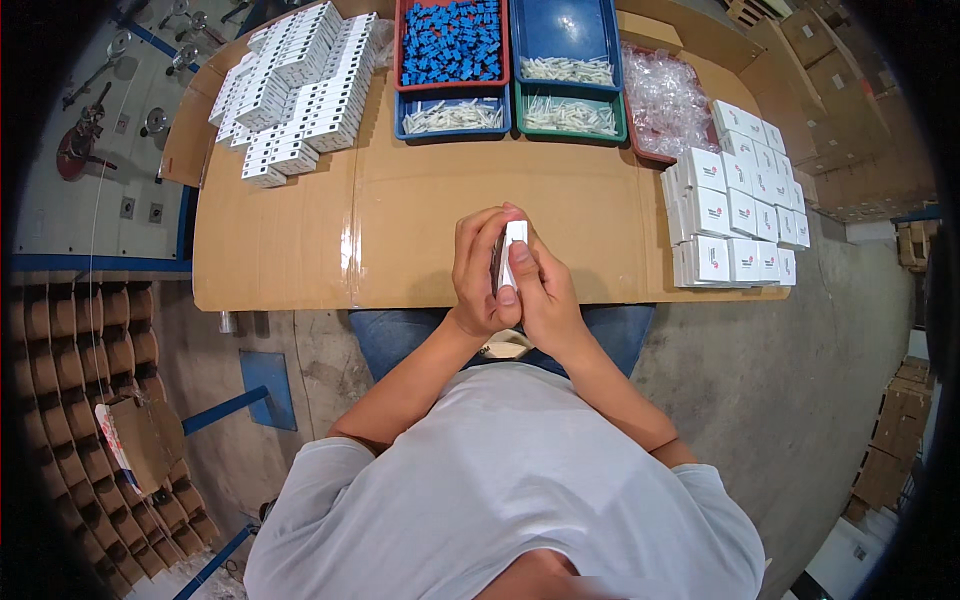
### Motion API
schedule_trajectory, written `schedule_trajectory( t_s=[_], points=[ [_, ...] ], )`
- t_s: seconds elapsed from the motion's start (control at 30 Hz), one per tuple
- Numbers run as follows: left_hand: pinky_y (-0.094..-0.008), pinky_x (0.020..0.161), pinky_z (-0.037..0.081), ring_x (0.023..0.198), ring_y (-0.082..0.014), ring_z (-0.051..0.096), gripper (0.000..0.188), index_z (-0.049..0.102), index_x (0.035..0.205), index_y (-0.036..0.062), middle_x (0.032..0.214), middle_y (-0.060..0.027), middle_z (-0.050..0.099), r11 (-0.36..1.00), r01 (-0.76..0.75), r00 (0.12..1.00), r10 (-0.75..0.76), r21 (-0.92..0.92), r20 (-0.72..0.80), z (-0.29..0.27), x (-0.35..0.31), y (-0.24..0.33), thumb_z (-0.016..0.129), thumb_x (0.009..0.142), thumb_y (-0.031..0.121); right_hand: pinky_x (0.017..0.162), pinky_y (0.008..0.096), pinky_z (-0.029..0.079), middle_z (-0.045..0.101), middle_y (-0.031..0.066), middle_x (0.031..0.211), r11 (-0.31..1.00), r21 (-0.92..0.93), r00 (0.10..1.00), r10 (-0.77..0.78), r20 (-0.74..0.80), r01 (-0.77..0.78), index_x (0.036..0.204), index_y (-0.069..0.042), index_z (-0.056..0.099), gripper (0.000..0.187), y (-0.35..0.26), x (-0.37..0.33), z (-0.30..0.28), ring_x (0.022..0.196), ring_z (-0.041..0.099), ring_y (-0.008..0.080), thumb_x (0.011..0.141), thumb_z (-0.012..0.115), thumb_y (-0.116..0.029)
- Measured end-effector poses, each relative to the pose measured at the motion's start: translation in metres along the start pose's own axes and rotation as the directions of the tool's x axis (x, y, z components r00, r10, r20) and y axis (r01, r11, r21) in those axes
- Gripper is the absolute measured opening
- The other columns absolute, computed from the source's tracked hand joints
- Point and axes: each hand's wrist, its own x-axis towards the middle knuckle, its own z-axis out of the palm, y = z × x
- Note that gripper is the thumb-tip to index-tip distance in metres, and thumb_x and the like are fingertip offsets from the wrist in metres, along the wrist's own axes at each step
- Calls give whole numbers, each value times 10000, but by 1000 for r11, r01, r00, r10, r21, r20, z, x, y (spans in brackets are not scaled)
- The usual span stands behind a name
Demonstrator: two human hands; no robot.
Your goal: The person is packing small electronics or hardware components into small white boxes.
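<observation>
Close to my body, over the front edge of the cardboard-covered table, I hold a small white box (516, 234) on end between both hands. My left hand (476, 268) is closed round its left side, where a dark narrow strip shows along the box. From the other side my right hand (552, 302) grips it, thumb lying on the white face. Both thumbs press near the box's lower end. My fingers hide most of the box, so its contents cannot be made out.
Stacked white boxes (345, 95) stand at the back left, others (742, 212) at the right. Along the back are a red tray (400, 45) of blue pieces, blue (565, 30) and green (622, 120) trays of white pieces, and clear plastic pieces (665, 100). Bare cardboard (420, 190) lies between.
</observation>
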Motion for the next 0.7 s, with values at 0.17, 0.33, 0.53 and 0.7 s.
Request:
schedule_trajectory(
  t_s=[0.17,0.33,0.53,0.7],
  points=[
    [-464,893,490,1027,-397,589,657,576,1261,-103,1185,-275,596,1000,-4,1000,4,-4,-15,1,0,0,451,951,463,898,282,482,638,84,1136,1000,-12,1000,18,20,-18,1444,37,488,447,-5,0,-4,1024,584,125,1107,464,-256],
    [-462,891,491,1023,-388,591,671,584,1233,-107,1160,-266,609,1000,-16,1000,16,5,-8,2,1,1,441,952,485,848,287,480,624,63,1046,999,-9,999,50,20,-50,1339,45,555,393,-1,-1,-7,956,569,122,1110,457,-259],
    [-460,894,492,1020,-388,593,695,589,1217,-113,1157,-265,610,1000,4,1000,-4,-10,-22,5,-4,1,432,948,509,857,293,479,625,69,1046,998,-12,998,62,20,-62,1312,54,565,405,-4,-4,-9,964,569,127,1115,435,-275],
    [-459,890,494,1018,-385,593,709,602,1198,-116,1149,-266,608,1000,24,999,-24,-14,-22,7,-3,3,424,943,521,891,300,479,639,89,1098,1000,-20,1000,23,-6,-23,1328,62,562,437,0,-5,-9,1003,581,146,1117,424,-295]
  ],
)
